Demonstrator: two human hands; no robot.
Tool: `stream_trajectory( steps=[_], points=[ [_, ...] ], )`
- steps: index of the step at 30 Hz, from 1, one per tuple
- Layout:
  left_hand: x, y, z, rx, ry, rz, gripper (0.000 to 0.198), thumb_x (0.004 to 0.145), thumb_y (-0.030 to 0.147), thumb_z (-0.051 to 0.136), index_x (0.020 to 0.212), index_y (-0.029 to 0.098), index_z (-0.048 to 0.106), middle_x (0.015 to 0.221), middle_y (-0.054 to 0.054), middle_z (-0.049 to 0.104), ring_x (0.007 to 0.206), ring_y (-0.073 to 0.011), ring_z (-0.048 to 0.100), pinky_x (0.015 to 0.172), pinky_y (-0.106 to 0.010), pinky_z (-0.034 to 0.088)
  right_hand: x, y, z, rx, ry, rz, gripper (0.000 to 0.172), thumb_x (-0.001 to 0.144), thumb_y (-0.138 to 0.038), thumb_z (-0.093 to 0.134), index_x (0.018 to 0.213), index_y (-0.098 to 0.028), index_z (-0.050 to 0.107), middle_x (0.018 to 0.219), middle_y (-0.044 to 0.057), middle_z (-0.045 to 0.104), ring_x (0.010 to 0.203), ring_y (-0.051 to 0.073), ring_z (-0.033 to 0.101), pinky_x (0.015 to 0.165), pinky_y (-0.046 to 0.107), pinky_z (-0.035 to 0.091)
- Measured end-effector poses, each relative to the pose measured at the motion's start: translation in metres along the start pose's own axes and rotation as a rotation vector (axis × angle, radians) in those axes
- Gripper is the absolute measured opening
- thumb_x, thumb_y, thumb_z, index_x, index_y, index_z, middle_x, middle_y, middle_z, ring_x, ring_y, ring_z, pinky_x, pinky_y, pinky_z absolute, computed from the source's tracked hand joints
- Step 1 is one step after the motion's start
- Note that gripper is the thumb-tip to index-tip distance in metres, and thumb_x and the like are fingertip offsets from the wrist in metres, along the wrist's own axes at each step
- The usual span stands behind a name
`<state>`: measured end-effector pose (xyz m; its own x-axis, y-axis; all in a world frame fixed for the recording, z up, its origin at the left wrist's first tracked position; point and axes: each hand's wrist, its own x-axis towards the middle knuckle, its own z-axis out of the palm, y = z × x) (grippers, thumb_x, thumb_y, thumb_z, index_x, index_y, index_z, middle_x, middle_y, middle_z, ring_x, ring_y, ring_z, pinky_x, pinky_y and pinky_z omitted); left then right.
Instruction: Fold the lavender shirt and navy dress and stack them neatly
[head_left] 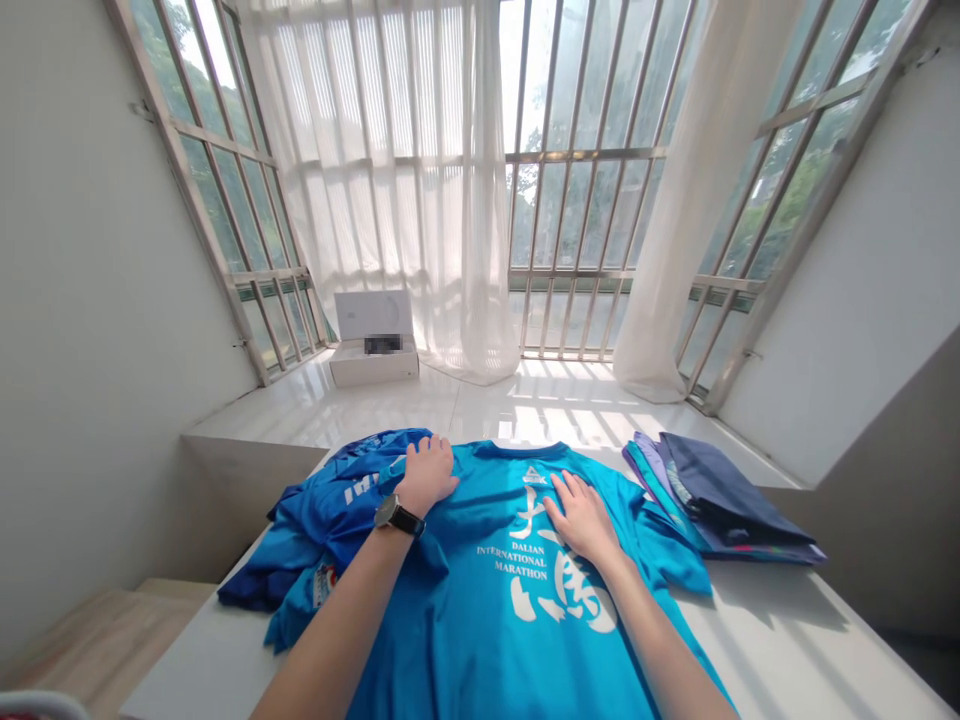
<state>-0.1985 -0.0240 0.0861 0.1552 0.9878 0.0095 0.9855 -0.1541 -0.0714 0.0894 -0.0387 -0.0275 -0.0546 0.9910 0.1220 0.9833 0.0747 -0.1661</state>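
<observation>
Hands (581,517) on blue T-shirt (442,610), collar (521,452) forward

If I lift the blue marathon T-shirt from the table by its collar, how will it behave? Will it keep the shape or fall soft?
The blue marathon T-shirt will probably hang very floppy, as its thin fabric wrinkles softly under the left hand. It is likely light for its size. Its smooth, slightly shiny surface may also slide easily on the white table.

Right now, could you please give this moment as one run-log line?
left hand: flat on blue marathon T-shirt | right hand: flat on same T-shirt | nearby: folded clothes
</observation>
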Motion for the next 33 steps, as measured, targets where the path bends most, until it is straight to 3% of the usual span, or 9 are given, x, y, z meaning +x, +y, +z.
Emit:
stream_trajectory(
  steps=[2,5,10,14,19,22,26,29,33],
  points=[
    [-0.016,-0.024,-0.011,0.023,-0.016,-0.094,0.066,0.086,0.039,0.068,0.141,0.008,0.052,0.146,-0.026,0.053,0.132,-0.0401,0.051,0.105,-0.052,0.044,0.001,0.001,0.002,0.001,0.008,-0.005,0.060,0.102,-0.047,0.039,0.154,-0.016,0.047,0.163,0.014,0.041,0.151,0.030,0.034,0.123,0.047,0.026],
    [-0.036,-0.049,-0.021,-0.014,-0.052,-0.157,0.046,0.087,0.041,0.067,0.121,0.011,0.064,0.125,-0.021,0.068,0.113,-0.0360,0.063,0.091,-0.042,0.050,0.001,0.002,0.003,-0.009,0.009,-0.015,0.060,0.103,-0.047,0.038,0.154,-0.015,0.047,0.162,0.015,0.041,0.151,0.031,0.035,0.123,0.046,0.026],
    [-0.047,-0.064,-0.016,-0.073,-0.067,-0.153,0.023,0.096,0.034,0.054,0.107,0.019,0.069,0.112,-0.011,0.075,0.100,-0.0279,0.069,0.082,-0.034,0.050,0.000,0.001,-0.001,-0.004,-0.007,-0.019,0.060,0.103,-0.046,0.038,0.154,-0.015,0.047,0.162,0.015,0.041,0.151,0.032,0.035,0.122,0.046,0.026],
    [-0.042,-0.068,-0.005,-0.113,-0.042,-0.213,0.037,0.105,0.037,0.036,0.114,0.018,0.067,0.118,-0.013,0.073,0.109,-0.0285,0.069,0.087,-0.035,0.051,-0.003,0.001,-0.004,0.028,-0.016,-0.027,0.060,0.103,-0.045,0.039,0.153,-0.014,0.048,0.162,0.017,0.041,0.150,0.033,0.035,0.122,0.046,0.026],
    [-0.035,-0.076,-0.001,-0.160,0.013,-0.378,0.064,0.104,0.057,0.027,0.122,0.007,0.063,0.124,-0.025,0.069,0.119,-0.0380,0.065,0.094,-0.043,0.050,-0.005,0.003,-0.003,0.058,-0.001,-0.039,0.059,0.102,-0.045,0.041,0.151,-0.013,0.052,0.160,0.018,0.044,0.148,0.033,0.038,0.121,0.046,0.028],
    [-0.034,-0.080,-0.001,-0.189,0.030,-0.430,0.066,0.104,0.057,0.023,0.125,0.006,0.061,0.126,-0.028,0.067,0.118,-0.0403,0.065,0.093,-0.046,0.050,-0.006,0.003,-0.004,0.053,0.017,-0.046,0.059,0.102,-0.046,0.042,0.149,-0.013,0.054,0.158,0.018,0.047,0.147,0.033,0.041,0.120,0.046,0.031],
    [-0.037,-0.080,0.004,-0.248,0.028,-0.336,0.053,0.099,0.055,0.040,0.116,0.012,0.065,0.123,-0.025,0.069,0.117,-0.0409,0.065,0.092,-0.045,0.050,-0.007,0.002,-0.008,0.045,0.018,-0.059,0.058,0.102,-0.045,0.043,0.148,-0.012,0.055,0.156,0.019,0.049,0.145,0.034,0.044,0.119,0.045,0.033],
    [-0.039,-0.080,0.010,-0.357,0.009,-0.195,0.041,0.094,0.056,0.049,0.093,0.020,0.068,0.107,-0.015,0.075,0.107,-0.0348,0.068,0.089,-0.039,0.049,-0.008,0.002,-0.011,0.057,0.011,-0.063,0.058,0.101,-0.044,0.045,0.147,-0.010,0.055,0.155,0.020,0.050,0.144,0.034,0.044,0.119,0.044,0.033],
    [-0.039,-0.082,0.015,-0.554,0.034,-0.099,0.033,0.085,0.052,0.061,0.069,0.022,0.059,0.085,-0.006,0.072,0.091,-0.0284,0.068,0.085,-0.034,0.049,-0.009,0.003,-0.013,0.081,0.012,-0.068,0.058,0.101,-0.044,0.047,0.147,-0.010,0.055,0.154,0.021,0.050,0.144,0.033,0.044,0.119,0.043,0.033]
  ],
)
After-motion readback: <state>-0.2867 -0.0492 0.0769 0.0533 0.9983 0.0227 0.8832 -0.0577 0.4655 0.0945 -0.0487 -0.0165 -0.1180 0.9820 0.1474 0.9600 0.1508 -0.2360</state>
